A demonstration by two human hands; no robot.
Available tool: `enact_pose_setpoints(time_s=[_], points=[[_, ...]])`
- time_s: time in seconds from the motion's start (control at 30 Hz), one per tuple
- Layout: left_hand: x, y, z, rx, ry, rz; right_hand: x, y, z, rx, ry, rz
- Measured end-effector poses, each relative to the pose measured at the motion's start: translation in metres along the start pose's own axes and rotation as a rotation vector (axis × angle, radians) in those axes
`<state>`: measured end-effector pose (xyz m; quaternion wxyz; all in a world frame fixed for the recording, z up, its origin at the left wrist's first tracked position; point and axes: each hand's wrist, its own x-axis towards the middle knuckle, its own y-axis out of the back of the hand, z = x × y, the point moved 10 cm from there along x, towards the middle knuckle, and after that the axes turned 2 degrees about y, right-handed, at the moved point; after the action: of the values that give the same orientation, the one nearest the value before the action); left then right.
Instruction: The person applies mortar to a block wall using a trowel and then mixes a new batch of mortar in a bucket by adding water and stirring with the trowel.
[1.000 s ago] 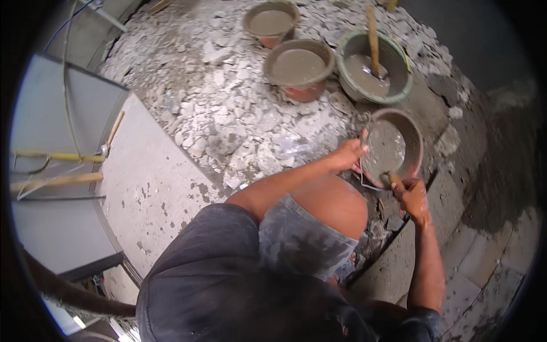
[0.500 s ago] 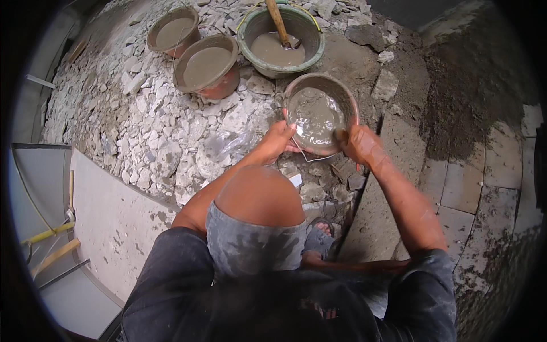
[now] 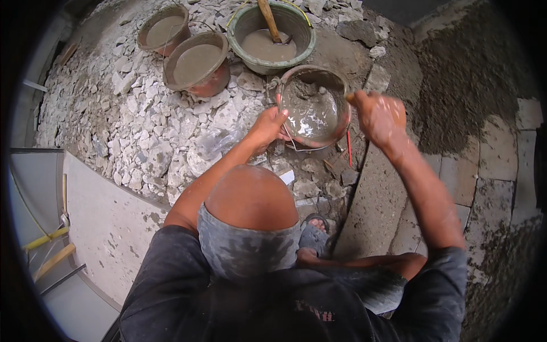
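A reddish bucket (image 3: 344, 126) of wet grey mortar (image 3: 312, 117) is in front of me, its wire handle hanging down on my side. My left hand (image 3: 270, 126) is closed on the bucket's left rim, thumb over the edge. Just off the right rim, my right hand (image 3: 380, 117) is wrapped round the short handle of what looks like a trowel (image 3: 349, 97). Its blade cannot be made out clearly; a mortar-coated lump shows inside the bucket near the far rim.
Two mortar-filled buckets (image 3: 215, 84) stand on rubble (image 3: 142, 122) at the far left. Beside them is a green tub (image 3: 307, 50) with a wooden-handled tool (image 3: 268, 17). A thin red stick (image 3: 349, 149) lies by my bucket. Wet mortar (image 3: 461, 80) covers paving (image 3: 496, 154) at right.
My right hand has left the bucket's right rim and now grips a handle just beyond it. A mortar lump has appeared inside the bucket. My left hand keeps its hold.
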<state>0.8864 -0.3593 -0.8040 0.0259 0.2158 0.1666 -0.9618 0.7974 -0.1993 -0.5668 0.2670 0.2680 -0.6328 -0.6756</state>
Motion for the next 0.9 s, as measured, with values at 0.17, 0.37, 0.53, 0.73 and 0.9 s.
enact_pose_setpoints(time_s=[0.17, 0.37, 0.53, 0.73, 0.9], points=[[-0.001, -0.009, 0.019, 0.096, -0.004, -0.042, 0.058, -0.029, 0.0, -0.452, 0.122, -0.308], [-0.001, -0.008, 0.018, 0.102, -0.007, -0.019, 0.059, -0.083, 0.001, -0.261, 0.261, -0.488], [0.002, -0.003, 0.022, 0.095, -0.005, -0.033, 0.032, -0.095, 0.011, 0.111, 0.284, -0.489], [0.005, -0.005, 0.017, 0.112, 0.022, -0.058, -0.028, -0.115, 0.019, 0.556, -0.057, -0.55], [0.002, -0.013, 0.021, 0.018, 0.005, -0.069, -0.066, -0.134, 0.023, 0.991, -0.384, -0.259]])
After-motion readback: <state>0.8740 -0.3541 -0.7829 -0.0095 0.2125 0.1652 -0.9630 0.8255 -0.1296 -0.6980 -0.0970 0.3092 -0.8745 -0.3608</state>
